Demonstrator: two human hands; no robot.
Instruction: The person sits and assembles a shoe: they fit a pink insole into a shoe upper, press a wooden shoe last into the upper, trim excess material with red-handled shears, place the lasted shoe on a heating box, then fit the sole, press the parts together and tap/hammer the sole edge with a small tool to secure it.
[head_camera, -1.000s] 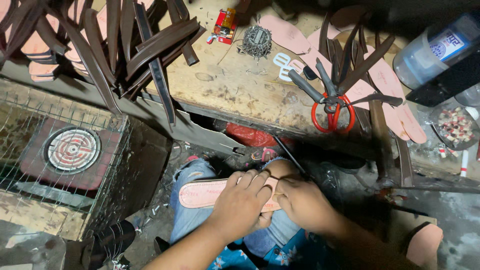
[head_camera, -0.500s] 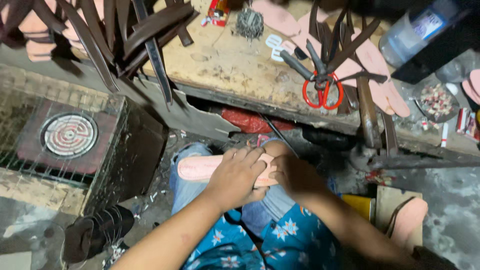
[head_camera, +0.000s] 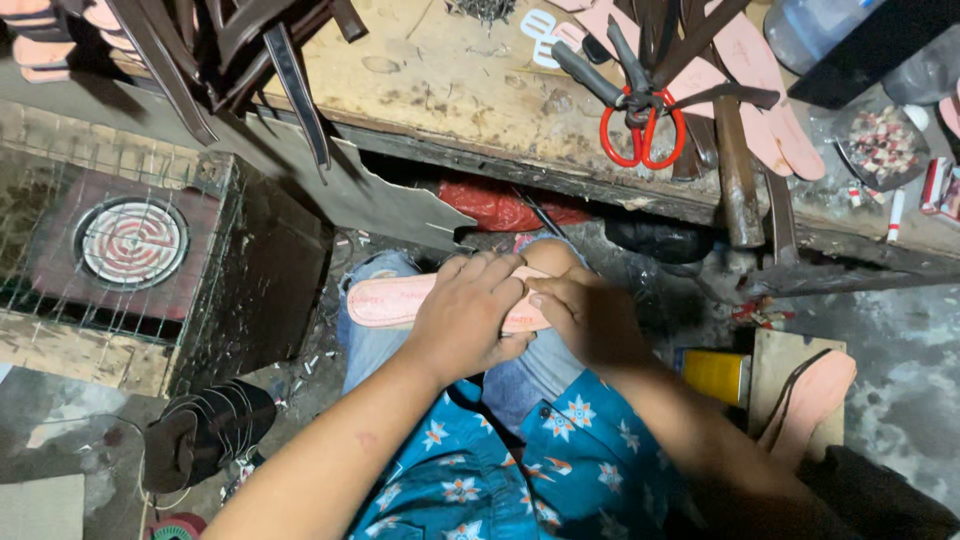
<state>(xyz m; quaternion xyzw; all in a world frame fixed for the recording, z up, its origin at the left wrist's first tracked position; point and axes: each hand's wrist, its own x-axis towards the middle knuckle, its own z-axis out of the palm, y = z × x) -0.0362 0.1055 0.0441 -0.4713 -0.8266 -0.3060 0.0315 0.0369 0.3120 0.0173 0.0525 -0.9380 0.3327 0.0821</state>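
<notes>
Pressing down on a pink sandal insole (head_camera: 385, 300), the left hand (head_camera: 470, 318) lies flat over its middle with the fingers spread a little and curled over the far edge, so the hand is neither a fist nor wide open. The right hand (head_camera: 590, 318) meets it from the other side, fingers bent and fingertips (head_camera: 537, 299) touching the insole's right end, just beside the left hand's fingers. The insole lies crosswise on the person's lap, over the jeans-clad knees (head_camera: 375, 345), its left end sticking out free past the left hand.

Beyond the knees stands the wooden bench (head_camera: 450, 80), its top worn and stained. On it lie red-handled scissors (head_camera: 642, 125), pliers (head_camera: 600, 65) and a hammer (head_camera: 735, 170), with more pink insoles (head_camera: 770, 110) under dark straps (head_camera: 290, 85). A small electric coil stove (head_camera: 132, 242) sits behind wire mesh to the left. On the floor to the right are a yellow tin (head_camera: 715, 375) and another pink insole (head_camera: 815, 395) leaning on a board.

Compared with half a second earlier, both hands hold the same grip on the insole in the same place on the lap; only the camera has tipped lower, so less of the bench top shows.
</notes>
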